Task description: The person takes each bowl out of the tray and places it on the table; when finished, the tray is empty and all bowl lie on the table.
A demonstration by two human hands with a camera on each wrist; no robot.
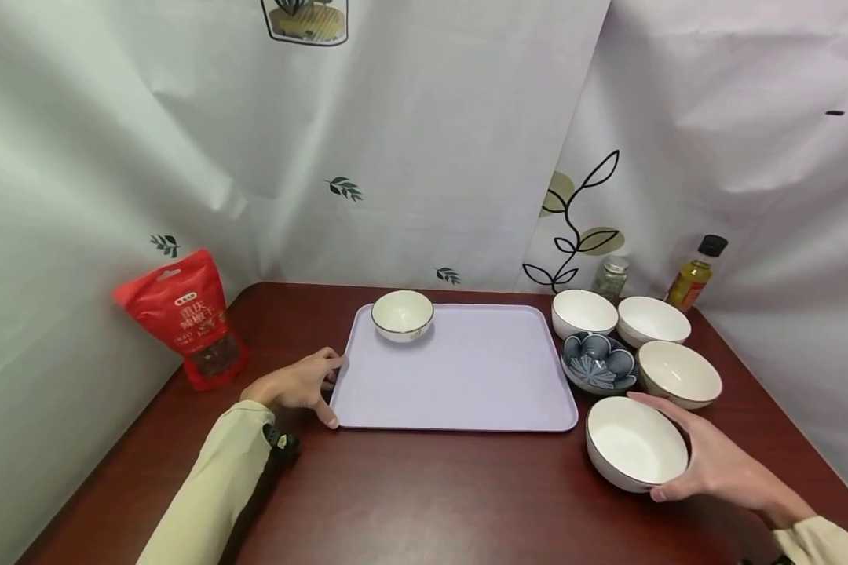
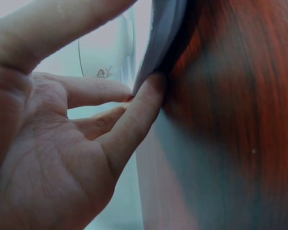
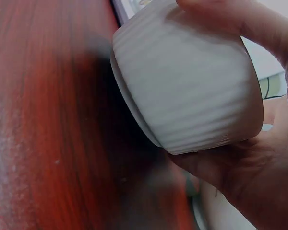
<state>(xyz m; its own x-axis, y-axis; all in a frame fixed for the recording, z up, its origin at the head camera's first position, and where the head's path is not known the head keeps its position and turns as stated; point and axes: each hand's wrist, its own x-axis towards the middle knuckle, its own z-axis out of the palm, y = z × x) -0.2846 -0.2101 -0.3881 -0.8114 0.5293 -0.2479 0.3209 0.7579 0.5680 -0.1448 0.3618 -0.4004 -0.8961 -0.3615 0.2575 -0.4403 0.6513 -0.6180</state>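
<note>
My right hand (image 1: 714, 463) grips a white bowl (image 1: 632, 441) at its right side, thumb near the front and fingers at the back of the rim. Ribbed outer walls show on this bowl in the right wrist view, with its foot close over the dark tabletop. At the left, my left hand (image 1: 304, 384) holds the edge of a pale lilac tray (image 1: 466, 377), thumb at the near corner. In the left wrist view, fingertips (image 2: 153, 84) meet the tray's rim. A small cream bowl (image 1: 402, 314) with a dark rim stands at the tray's back left.
Right of the tray stand a blue petal-patterned bowl (image 1: 597, 365) and white bowls (image 1: 583, 311), (image 1: 653, 320), (image 1: 680, 374). Behind them are a glass jar (image 1: 611, 276) and an oil bottle (image 1: 692, 278). A red food pouch (image 1: 194, 314) stands at far left. Patterned cloth (image 1: 424, 141) hangs behind.
</note>
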